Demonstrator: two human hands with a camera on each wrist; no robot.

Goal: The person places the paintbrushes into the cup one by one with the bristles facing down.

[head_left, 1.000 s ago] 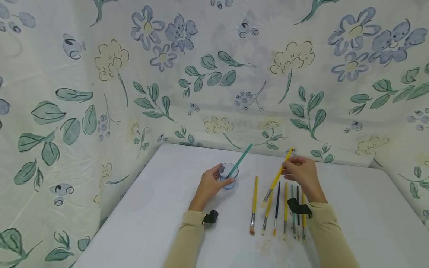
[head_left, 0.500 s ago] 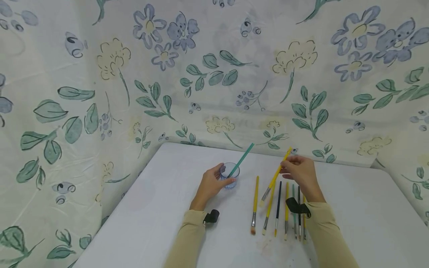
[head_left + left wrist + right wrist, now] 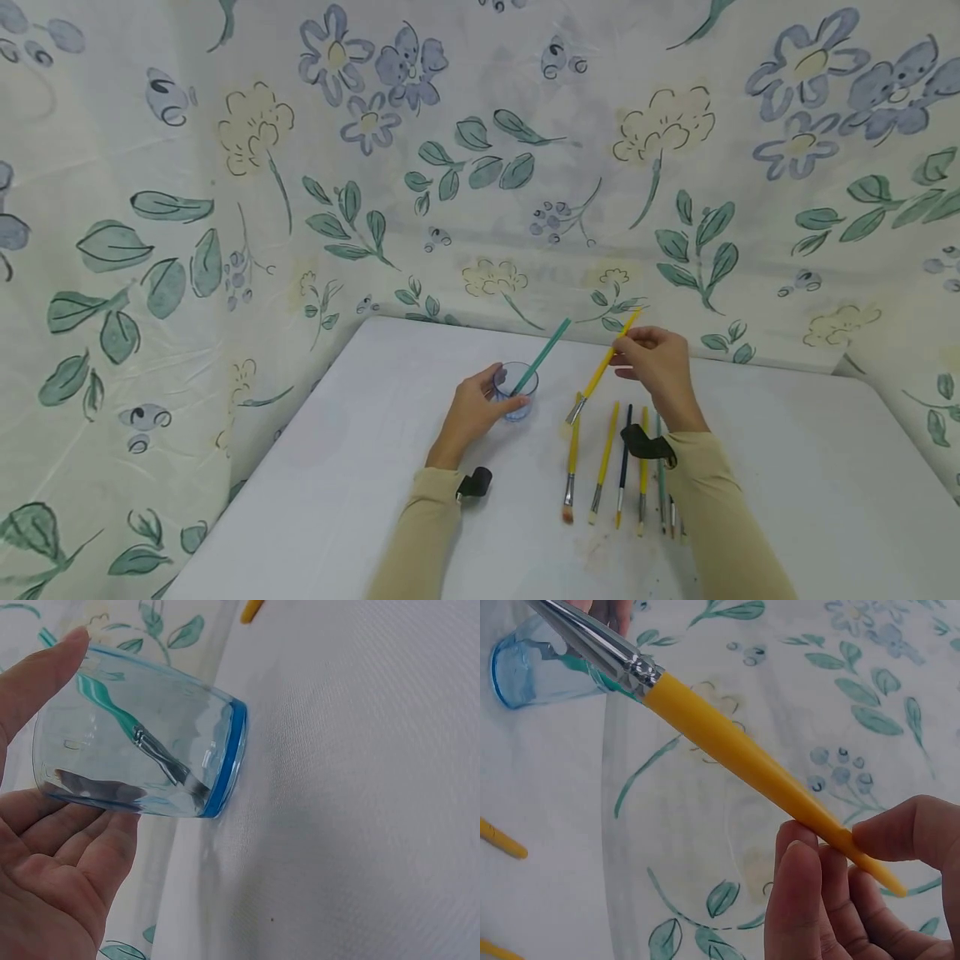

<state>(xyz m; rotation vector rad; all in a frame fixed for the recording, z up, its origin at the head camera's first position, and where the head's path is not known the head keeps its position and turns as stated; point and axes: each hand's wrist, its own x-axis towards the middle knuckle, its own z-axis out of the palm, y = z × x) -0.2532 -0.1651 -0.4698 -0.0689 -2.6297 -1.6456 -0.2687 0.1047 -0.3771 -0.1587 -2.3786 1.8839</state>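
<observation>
A clear bluish glass is gripped by my left hand, thumb on one side and fingers on the other. Inside it leans a green-handled paintbrush, bristles down at the glass's bottom. My right hand pinches a yellow paintbrush near the handle's end, between thumb and fingertips. This brush slants in the air, with its metal ferrule and pale bristles pointing down and left. In the head view the bristles overlap the top of another yellow brush, right of the glass.
Several paintbrushes lie side by side on the white table, among them a dark blue one; my right wrist hides some of them. Dark specks and a faint stain mark the cloth near their bristles. Floral fabric hangs behind the table.
My right hand has moved left with the yellow paintbrush, from above the row of brushes toward the glass. My left hand keeps holding the glass in nearly the same place.
</observation>
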